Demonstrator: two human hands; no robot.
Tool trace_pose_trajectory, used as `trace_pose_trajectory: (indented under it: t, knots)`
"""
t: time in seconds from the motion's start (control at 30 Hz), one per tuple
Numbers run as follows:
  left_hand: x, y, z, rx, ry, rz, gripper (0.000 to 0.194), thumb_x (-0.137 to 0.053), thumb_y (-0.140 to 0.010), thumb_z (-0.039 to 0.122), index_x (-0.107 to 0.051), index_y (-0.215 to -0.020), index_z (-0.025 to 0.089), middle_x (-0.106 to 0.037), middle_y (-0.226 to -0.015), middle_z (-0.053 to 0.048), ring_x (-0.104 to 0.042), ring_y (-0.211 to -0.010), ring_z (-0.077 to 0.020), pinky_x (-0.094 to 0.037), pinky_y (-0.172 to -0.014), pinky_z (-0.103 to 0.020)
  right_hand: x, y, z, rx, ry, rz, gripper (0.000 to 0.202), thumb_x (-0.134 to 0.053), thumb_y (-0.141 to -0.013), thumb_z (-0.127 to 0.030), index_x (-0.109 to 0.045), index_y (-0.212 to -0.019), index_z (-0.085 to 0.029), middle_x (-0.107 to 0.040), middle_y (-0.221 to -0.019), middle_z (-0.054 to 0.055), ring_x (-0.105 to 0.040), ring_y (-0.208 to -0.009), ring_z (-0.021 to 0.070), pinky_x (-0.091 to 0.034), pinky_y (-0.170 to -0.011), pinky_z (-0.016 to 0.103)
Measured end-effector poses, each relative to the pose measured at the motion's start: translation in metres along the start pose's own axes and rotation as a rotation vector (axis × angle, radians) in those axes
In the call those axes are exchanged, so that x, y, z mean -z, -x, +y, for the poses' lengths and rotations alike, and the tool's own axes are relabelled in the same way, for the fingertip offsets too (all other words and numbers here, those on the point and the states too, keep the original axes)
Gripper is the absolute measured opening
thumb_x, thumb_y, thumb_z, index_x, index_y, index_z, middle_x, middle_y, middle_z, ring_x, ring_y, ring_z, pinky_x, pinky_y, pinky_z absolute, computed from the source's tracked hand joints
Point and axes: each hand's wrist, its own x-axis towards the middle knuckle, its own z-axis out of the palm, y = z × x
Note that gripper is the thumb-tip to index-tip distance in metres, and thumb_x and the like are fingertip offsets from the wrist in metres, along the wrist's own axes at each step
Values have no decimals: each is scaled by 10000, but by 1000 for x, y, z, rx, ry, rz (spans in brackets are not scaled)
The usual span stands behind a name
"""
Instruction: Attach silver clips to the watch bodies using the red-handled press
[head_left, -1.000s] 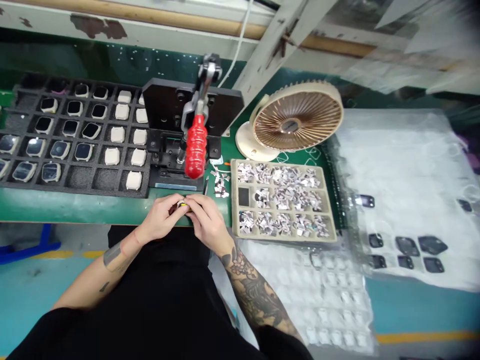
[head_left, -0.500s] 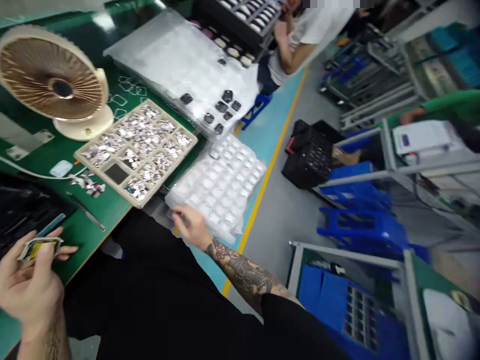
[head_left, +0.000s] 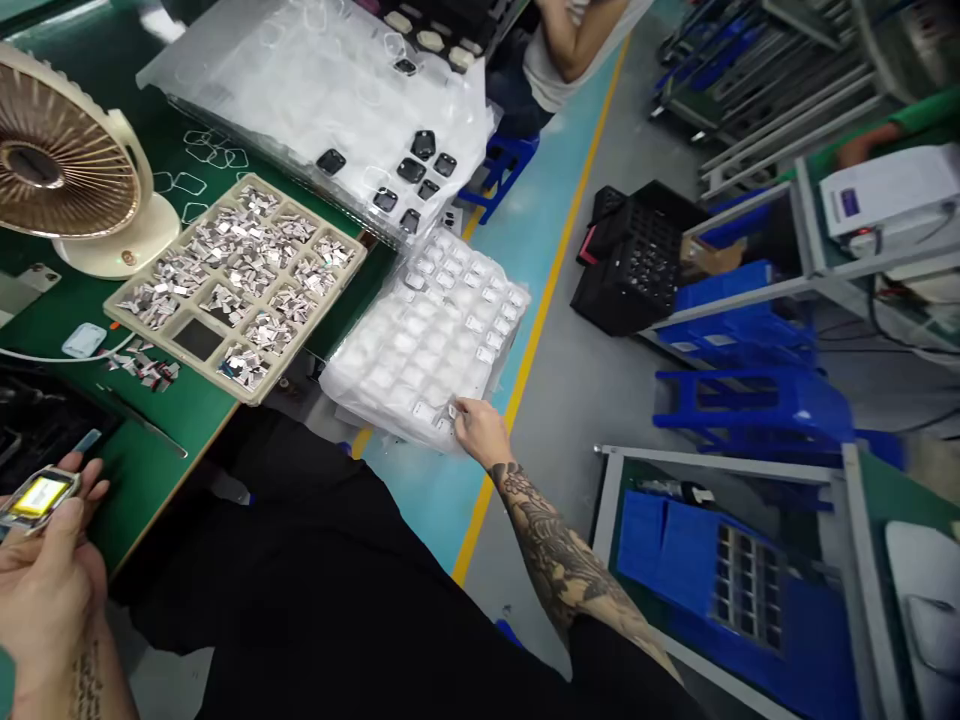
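Observation:
At the lower left my left hand (head_left: 56, 570) grips a small metal-rimmed watch case (head_left: 41, 497) with a bright yellow face between thumb and fingers. My right hand (head_left: 480, 430) reaches to the near right corner of a translucent plastic tray (head_left: 409, 345) filled with rows of small whitish pieces. Its thumb and fingers are pinched at one of the pockets; what lies between them is too small to make out. Left of that tray, a beige compartment tray (head_left: 259, 395) of small silvery parts rests on the green table (head_left: 202, 400).
A fan (head_left: 67, 160) stands at the far left, with tweezers (head_left: 150, 425) near the table edge. Black frames lie on a plastic-covered stack (head_left: 300, 90) at the back. A seated person (head_left: 562, 50) is beyond it. Blue stools and metal-framed benches (head_left: 735, 460) are on the right.
My right hand has moved right, from the plastic tray's near left edge to its near right corner. The watch case in my left hand now shows its yellow face more fully. The view has shifted.

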Motion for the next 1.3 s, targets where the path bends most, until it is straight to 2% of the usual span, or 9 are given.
trace_pose_trajectory:
  t: [0.13, 0.27, 0.33, 0.47, 0.67, 0.83, 1.03, 1.2, 1.3]
  knots:
    - [-5, -2, -5, -103, 185, 126, 684, -963, -599, 302, -602, -1177, 246, -774, -966, -1, -828, -1120, -415, -646, -1024, -732, 10, 2, 2, 50, -78, 42, 258, -631, -923, -317, -787, -1097, -208, -829, -1088, 116, -746, -1055, 286, -574, -999, 399]
    - [-12, 2, -3, -72, 167, 155, 646, -1010, -619, 331, -734, -1190, 211, -836, -997, -19, -855, -997, -378, -690, -961, -697, 28, -6, -30, 47, -157, 254, 381, -412, -1074, -331, -747, -1157, -168, -794, -1075, 151, -758, -994, 258, -629, -946, 427]
    - [-15, 9, 3, 4, 156, 108, 612, -1008, -689, 343, -748, -1224, 197, -852, -1018, -38, -865, -925, -337, -731, -904, -599, 38, -17, -71, 120, -249, 345, 408, -373, -1114, -330, -725, -1240, -168, -754, -1118, 139, -751, -913, 217, -658, -870, 410]
    - [-20, 20, 17, 156, 275, -24, 600, -968, -804, 388, -711, -1290, 147, -859, -1078, -136, -873, -921, -312, -733, -797, -384, 54, -31, -196, 420, -638, 434, 202, -653, -1047, -291, -777, -1202, -251, -677, -1266, 106, -729, -858, 183, -677, -713, 390]
    - [-10, 30, 29, 249, 442, -87, 558, -894, -906, 395, -682, -1361, 151, -856, -1144, -157, -869, -987, -319, -714, -831, -369, 39, -8, -376, 1022, -866, -106, 359, -752, -977, -130, -773, -1294, -295, -764, -1279, 111, -752, -1190, 291, -683, -979, 515]
    - [16, 47, 38, 229, 434, -16, 489, -843, -948, 304, -705, -1395, 161, -861, -1166, -125, -850, -1071, -292, -701, -939, -364, 6, 15, -469, 1294, -976, -428, 358, -737, -990, -109, -772, -1289, -302, -802, -1285, 83, -748, -1200, 287, -646, -1050, 560]
    - [44, 48, 34, 211, 459, 57, 495, -784, -977, 226, -687, -1458, 161, -846, -1245, -140, -842, -1105, -291, -697, -987, -382, -24, 25, -509, 1371, -888, -601, 302, -754, -999, -159, -791, -1255, -314, -819, -1266, 72, -723, -1227, 300, -629, -1068, 600]
    - [48, 39, 31, 184, 480, 27, 522, -766, -996, 230, -676, -1506, 174, -821, -1321, -148, -832, -1144, -291, -686, -1020, -387, -29, 25, -514, 1407, -859, -514, 397, -740, -989, -105, -771, -1316, -328, -812, -1276, 72, -719, -1214, 302, -636, -1038, 609]
    - [45, 32, 30, 183, 482, 25, 439, -742, -1031, 283, -715, -1457, 179, -847, -1223, -124, -845, -1044, -255, -695, -949, -346, -24, 21, -514, 1506, -794, -429, 455, -730, -980, -84, -761, -1347, -353, -811, -1271, 69, -729, -1201, 313, -645, -1011, 616]
